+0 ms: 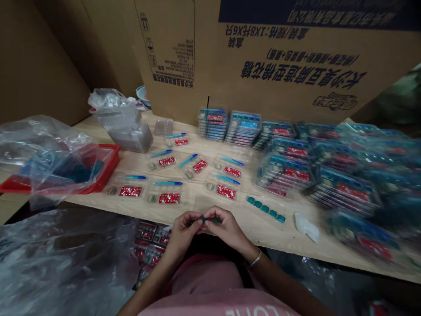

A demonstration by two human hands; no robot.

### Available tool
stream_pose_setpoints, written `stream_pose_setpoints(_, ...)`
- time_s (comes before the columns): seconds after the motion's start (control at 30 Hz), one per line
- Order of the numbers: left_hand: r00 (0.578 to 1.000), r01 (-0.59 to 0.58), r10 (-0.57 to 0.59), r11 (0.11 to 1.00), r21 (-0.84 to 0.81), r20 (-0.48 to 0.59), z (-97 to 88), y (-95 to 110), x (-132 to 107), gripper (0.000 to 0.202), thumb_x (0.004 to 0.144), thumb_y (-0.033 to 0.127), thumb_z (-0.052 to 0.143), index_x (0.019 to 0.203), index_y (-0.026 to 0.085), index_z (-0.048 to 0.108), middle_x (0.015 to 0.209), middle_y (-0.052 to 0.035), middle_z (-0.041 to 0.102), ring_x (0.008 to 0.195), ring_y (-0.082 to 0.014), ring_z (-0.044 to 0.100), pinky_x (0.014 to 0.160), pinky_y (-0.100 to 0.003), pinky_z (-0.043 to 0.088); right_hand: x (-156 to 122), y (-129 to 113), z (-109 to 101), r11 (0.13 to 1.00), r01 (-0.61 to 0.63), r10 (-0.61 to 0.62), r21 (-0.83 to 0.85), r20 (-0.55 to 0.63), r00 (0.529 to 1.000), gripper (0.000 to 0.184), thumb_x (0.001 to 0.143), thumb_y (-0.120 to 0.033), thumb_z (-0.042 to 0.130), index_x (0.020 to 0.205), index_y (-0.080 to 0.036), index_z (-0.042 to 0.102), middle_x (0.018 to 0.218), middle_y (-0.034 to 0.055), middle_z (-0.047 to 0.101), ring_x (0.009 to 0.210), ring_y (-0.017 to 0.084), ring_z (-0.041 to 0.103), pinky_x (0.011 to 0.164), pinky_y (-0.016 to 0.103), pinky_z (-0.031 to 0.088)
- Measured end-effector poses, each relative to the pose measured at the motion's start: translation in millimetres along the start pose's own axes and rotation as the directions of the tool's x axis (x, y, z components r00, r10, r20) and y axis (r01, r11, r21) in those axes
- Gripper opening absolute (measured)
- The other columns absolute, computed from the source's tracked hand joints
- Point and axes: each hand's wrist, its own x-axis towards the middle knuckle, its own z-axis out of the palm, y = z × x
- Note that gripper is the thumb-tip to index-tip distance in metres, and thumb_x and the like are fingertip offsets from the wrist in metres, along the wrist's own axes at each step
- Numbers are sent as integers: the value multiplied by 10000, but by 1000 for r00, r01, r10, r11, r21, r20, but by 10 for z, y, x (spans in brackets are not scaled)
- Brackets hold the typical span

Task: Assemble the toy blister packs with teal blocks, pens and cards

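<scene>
Pink shirt (210, 281) nearest my view | left hand (185, 229) and right hand (227, 228) together, fingertips pinching a small teal piece (203, 218) above the table edge (263, 233), probably for fine control | teal-filled tray (270, 207) beside, seemingly for reach | stacked trays (285, 173) rightward, likely saving space

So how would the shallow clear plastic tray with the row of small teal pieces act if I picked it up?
The shallow clear plastic tray looks thin-walled, so it's probably light and slightly bendy. Lying flat and low, it seems unlikely to roll or tip if pushed. The small teal pieces might slide if it tilts; I can't tell whether they're fixed.
</scene>
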Motion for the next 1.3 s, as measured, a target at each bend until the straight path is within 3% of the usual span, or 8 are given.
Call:
stream_pose_setpoints(0.23,995,-103,100,989,105,26,-61,-116,-72,173,542,176,742,700,164,673,673,2,650,634,-127,559,618,-225,427,-207,-77,101,963,169,-178,-211,-24,984,96,722,-129,529,733,-201,591,761,21,606,749,161,575,702,287,458)
stream_pose_setpoints(0.43,998,28,-35,992,123,59,-115,-200,-158,185,614,295,719,708,153,648,544,11,615,493,-103,504,507,-211,363,-293,28,65,982,-132,113,133,137,984,105,785,-289,586,818,-190,590,722,3,627,643,127,571,603,244,454)
stream_pose_setpoints(0.63,997,-70,62,981,180,51,-92,-201,-116,212,571,310,758,624,154,625,540,18,601,522,-107,509,543,-223,399,-274,70,57,981,-159,141,115,150,979,129,759,-287,631,808,-180,578,718,-5,616,626,117,557,576,227,438)
stream_pose_setpoints(0.73,997,-75,76,993,88,-9,-92,-173,-62,284,551,312,790,748,164,648,641,19,635,582,-110,548,568,-215,409,-135,24,-14,989,9,1,-147,65,998,31,780,-178,586,809,-187,584,743,2,618,679,132,571,625,242,446)
stream_pose_setpoints(0.87,987,129,-149,960,-250,-64,-135,-102,28,327,694,409,712,879,155,623,767,-47,694,668,-146,631,596,-228,441,113,37,-102,759,311,-255,-572,179,950,116,792,-82,578,819,-191,606,827,41,636,823,181,578,753,300,444)
stream_pose_setpoints(0.93,969,227,-249,892,-390,-5,-169,-57,57,303,804,425,603,878,132,620,792,-88,703,713,-166,655,651,-253,472,183,86,-107,701,356,-252,-619,251,934,125,792,-72,592,824,-191,611,826,44,646,827,186,583,752,298,448)
stream_pose_setpoints(1.07,956,289,-276,818,-498,102,-219,2,64,389,923,431,402,904,112,623,850,-123,704,766,-180,666,712,-277,491,183,207,-81,750,277,-201,-601,192,961,123,816,-91,567,879,-188,607,838,41,658,796,174,603,731,284,465)
stream_pose_setpoints(1.3,955,286,-288,821,-495,74,-203,-9,68,418,954,392,318,894,110,620,847,-127,699,746,-179,659,707,-279,474,160,245,-119,765,296,-262,-572,144,954,103,834,-125,554,910,-186,590,905,56,611,873,184,573,772,299,469)
